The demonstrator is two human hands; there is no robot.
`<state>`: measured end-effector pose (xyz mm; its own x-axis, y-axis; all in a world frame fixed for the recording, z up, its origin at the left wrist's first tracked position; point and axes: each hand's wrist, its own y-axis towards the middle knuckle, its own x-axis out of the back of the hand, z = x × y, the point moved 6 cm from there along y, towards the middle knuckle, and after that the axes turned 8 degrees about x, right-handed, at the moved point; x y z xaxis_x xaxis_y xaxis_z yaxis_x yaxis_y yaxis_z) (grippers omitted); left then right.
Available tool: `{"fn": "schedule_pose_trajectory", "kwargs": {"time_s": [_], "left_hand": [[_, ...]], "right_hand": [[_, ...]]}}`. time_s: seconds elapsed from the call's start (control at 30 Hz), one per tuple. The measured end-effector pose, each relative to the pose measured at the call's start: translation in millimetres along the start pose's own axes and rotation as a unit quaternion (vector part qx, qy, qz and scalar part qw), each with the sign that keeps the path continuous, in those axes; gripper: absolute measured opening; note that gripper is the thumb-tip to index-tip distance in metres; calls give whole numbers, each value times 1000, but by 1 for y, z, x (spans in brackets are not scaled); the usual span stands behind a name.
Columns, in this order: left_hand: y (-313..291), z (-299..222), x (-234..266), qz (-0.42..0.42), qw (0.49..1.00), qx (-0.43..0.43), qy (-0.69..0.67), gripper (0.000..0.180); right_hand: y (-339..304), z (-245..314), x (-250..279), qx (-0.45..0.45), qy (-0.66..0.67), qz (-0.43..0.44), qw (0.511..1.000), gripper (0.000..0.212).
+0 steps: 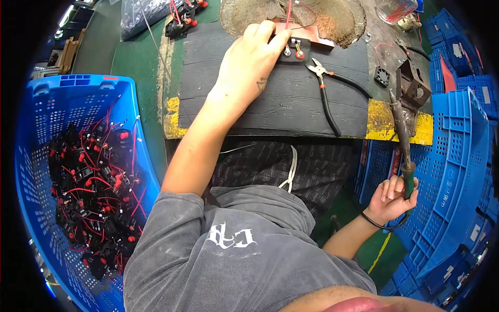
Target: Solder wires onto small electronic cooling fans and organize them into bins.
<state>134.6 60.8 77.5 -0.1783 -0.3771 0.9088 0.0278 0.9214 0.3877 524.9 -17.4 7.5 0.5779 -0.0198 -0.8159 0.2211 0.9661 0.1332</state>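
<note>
My left hand [247, 62] reaches over the black mat [218, 99] at the far side of the bench. Its fingers and thumb are closed at a small black part [295, 50] with two metal terminals, one ringed in red. A red wire [288, 14] rises just beyond the fingertips, which are partly hidden. At lower right, my right hand [391, 200] grips the green handle of a soldering iron [402, 132]. The iron's tip points away from me, over the bench edge beside a rusty metal stand [413, 86]. Cutting pliers [323, 78] with black handles lie spread on the mat, right of the black part.
A blue crate [138, 104] at left holds many black parts with red wires [96, 192]. Behind the mat sits a crusted tray [351, 23]. A small black fan [382, 76] and another pair of pliers [416, 51] lie at right. Blue crates [447, 156] stack along the right side.
</note>
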Motion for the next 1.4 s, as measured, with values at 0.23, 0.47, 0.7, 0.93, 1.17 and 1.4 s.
{"fn": "schedule_pose_trajectory", "kwargs": {"time_s": [0.23, 0.47, 0.7, 0.93, 1.17, 1.4], "left_hand": [[5, 1, -4, -34, 996, -44, 65, 39], [8, 0, -11, -49, 994, -35, 87, 34], [-6, -1, 25, -109, 992, -45, 42, 39], [-105, -20, 48, 269, 962, 4, -52, 15], [-159, -16, 49, 317, 948, -13, 32, 28], [-175, 6, 55, 260, 960, -18, 100, 24]], "right_hand": [[-1, -2, -9, -10, 1, 11, 1000, 35], [-1, -3, -16, -20, -1, 16, 1000, 35], [2, -10, -21, -30, 1, 22, 999, 35], [10, -24, -35, -13, -51, 47, 997, 39], [16, -41, -47, -38, -57, 60, 996, 43], [13, -38, -48, -43, -41, 88, 994, 44]]}}
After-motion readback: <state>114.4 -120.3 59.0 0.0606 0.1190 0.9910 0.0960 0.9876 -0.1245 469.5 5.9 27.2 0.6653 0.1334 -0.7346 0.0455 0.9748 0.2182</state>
